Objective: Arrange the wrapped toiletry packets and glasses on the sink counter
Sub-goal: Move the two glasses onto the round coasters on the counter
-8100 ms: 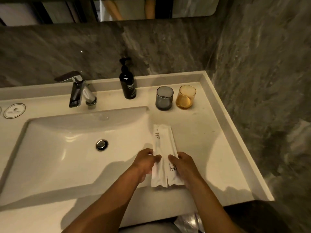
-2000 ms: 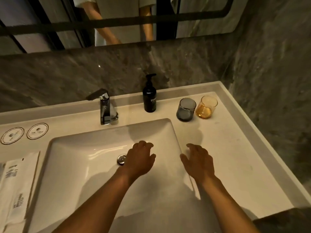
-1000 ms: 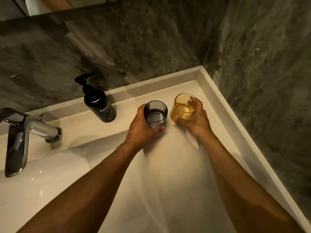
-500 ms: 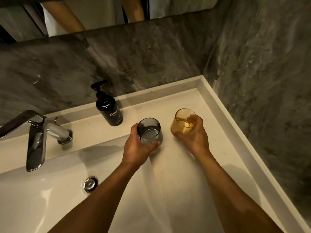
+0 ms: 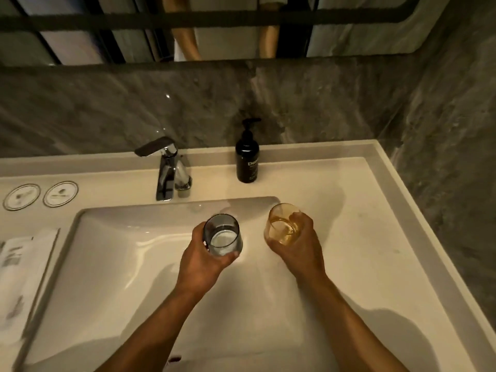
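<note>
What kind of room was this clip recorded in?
Most likely a hotel bathroom: a white sink basin with a chrome faucet, a black pump bottle, wrapped toiletry packets and a mirror.

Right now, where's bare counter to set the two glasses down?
Widest bare patch: counter right of the pump bottle, out to the raised rim. Left side is crowded: packets and two coasters. Left hand holds the grey glass, right hand the amber glass.
</note>
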